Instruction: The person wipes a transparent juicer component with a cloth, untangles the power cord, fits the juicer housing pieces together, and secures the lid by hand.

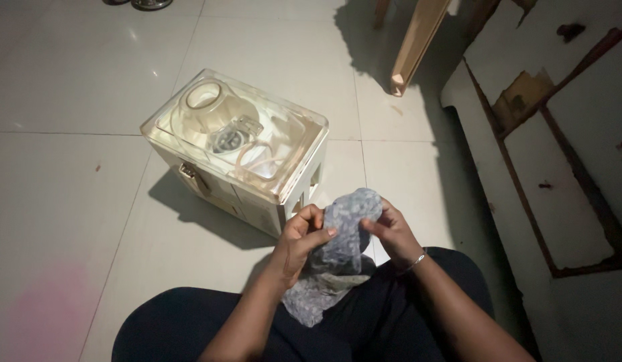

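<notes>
Both hands meet in the lower middle of the frame, closed around a crumpled grey mottled cloth (341, 241). Left hand (301, 238) grips the cloth from the left side, its fingers curled over the fabric with the fingertips pressed into it, while the right hand (391, 231) pinches the upper right edge of the same cloth, a thin silver bracelet (417, 260) showing at its wrist. Part of the cloth bunches up between the two hands and the rest hangs down onto the person's lap, which is covered by dark navy trousers (364, 322) along the bottom edge of the frame. Just above and to the left of the hands, near the centre, stands a cream plastic box with a clear domed lid (240, 147), resting on the pale glossy tiled floor (63, 194); tubing and a rounded clear cup lie under its lid. At the upper middle a light wooden leg (415, 43) slants down to the floor, and a worn white cabinet with peeling brown trim (559, 167) fills the right side.
</notes>
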